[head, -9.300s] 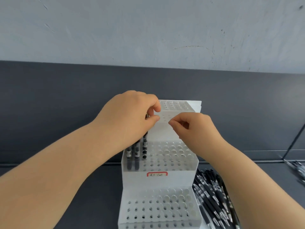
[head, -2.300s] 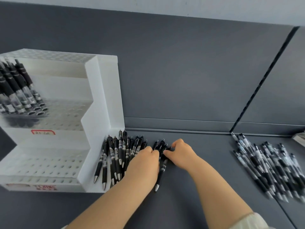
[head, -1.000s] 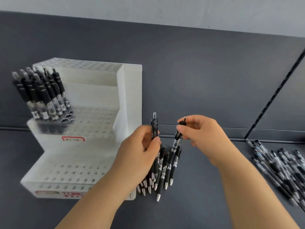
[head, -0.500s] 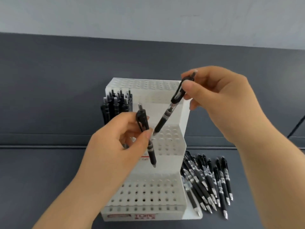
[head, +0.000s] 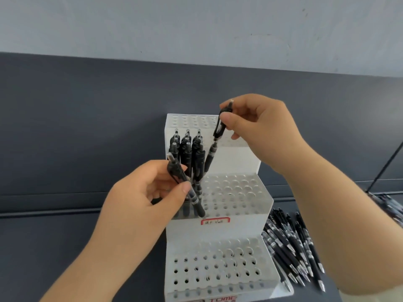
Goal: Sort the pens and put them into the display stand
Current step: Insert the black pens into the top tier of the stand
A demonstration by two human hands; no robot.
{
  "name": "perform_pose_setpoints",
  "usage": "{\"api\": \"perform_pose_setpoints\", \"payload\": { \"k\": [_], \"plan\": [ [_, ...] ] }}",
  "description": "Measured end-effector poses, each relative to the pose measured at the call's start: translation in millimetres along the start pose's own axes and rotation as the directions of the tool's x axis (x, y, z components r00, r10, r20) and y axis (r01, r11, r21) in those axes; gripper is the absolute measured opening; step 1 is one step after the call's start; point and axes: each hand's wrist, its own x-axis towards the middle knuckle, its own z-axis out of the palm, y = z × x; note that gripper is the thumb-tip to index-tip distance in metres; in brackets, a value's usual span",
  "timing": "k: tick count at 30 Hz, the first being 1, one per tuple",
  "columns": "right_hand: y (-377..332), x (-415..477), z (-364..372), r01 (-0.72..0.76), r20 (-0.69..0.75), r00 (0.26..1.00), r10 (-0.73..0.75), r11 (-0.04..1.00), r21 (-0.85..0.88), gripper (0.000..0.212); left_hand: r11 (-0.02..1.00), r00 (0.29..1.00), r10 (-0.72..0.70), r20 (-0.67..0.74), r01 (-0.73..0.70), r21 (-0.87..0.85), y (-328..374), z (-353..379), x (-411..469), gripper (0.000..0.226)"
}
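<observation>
Rising in tiers, the display stand [head: 239, 226] holds pens [head: 187, 153] in its middle tier's left holes. The right hand [head: 261, 125] pinches a pen [head: 214, 147] by its top, tip slanting down-left above free holes; the left hand [head: 148, 197] grips a second pen [head: 185, 188].

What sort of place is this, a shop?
Probably a stationery shop's stocking counter, not certain: a tiered white display stand with a handwritten label, black pens slotted in its middle tier, and a heap of matching loose pens beside it on a dark surface.
</observation>
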Motion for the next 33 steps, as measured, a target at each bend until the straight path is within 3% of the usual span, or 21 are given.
{"api": "perform_pose_setpoints", "payload": {
  "k": [11,19,22,27,33],
  "plan": [
    [12,4,6,-0.029,0.079,0.996,0.035,0.997,-0.075,0.012,0.998,0.997,0.058,0.056,-0.057,-0.013,13,-8,8,0.021],
    [12,7,7,0.038,0.116,0.993,-0.026,0.994,-0.102,0.011,0.974,0.976,0.216,-0.001,-0.215,0.070,53,-15,38,0.032],
    [14,7,4,0.049,0.104,0.994,-0.040,0.995,-0.089,0.010,0.953,0.967,0.249,0.043,-0.253,0.165,65,-16,57,0.035],
    [19,7,-2,0.045,0.099,0.994,-0.037,0.996,-0.074,0.010,0.893,0.961,0.238,0.141,-0.273,0.357,71,-7,87,0.012],
    [14,12,7,0.153,0.127,0.984,-0.129,0.967,-0.203,0.021,0.849,0.949,0.233,0.212,-0.305,0.431,69,-3,103,0.013]
  ]
}}
